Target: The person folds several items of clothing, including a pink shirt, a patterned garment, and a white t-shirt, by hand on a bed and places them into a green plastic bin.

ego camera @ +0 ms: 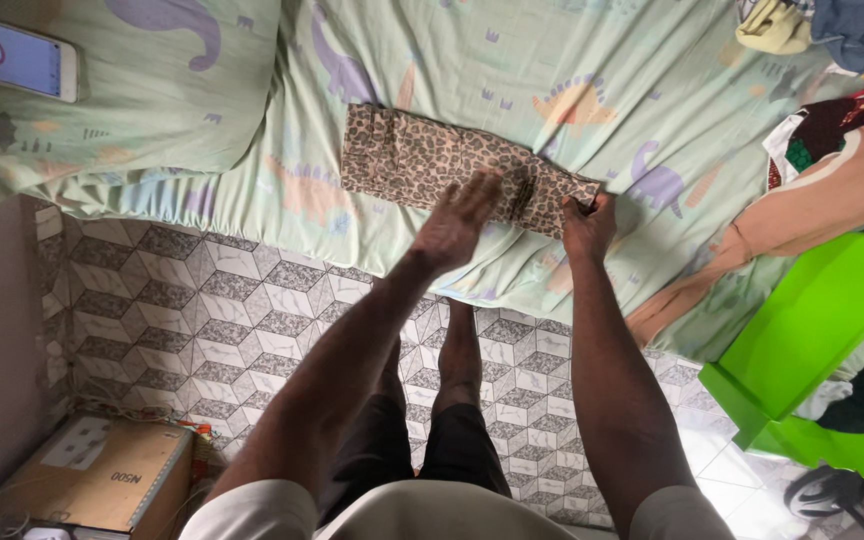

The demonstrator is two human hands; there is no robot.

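Nearest of all is the person's pale shirt (422, 515), with dark shorts (422, 460) and bare legs below it standing on a grey patterned tile floor (252, 320).

At far left, a cardboard box (92, 475) sits on the floor in the corner. Above it, on the bed, a phone (14, 55) with a lit screen lies on a pillow (122, 110) covered in the same pale green dinosaur print as the sheet (432, 60).

Moving right, a folded leopard-print cloth (432, 165) lies flat on the sheet near the bed's edge, a long narrow strip running slightly downhill to the right. The left hand (457, 220) is open, fingers spread and flat, its fingertips resting on the middle of the cloth. Just beside it, the right hand (589, 225) is closed in a pinch on the cloth's right end, holding the corner against the sheet.

Further right, a heap of mixed clothes (832, 130) lies on the bed, some yellow and blue pieces in the top corner, a tan garment (752, 260) trailing down over the edge. At far right stands a bright green plastic basket (812, 340) with dark clothes inside.
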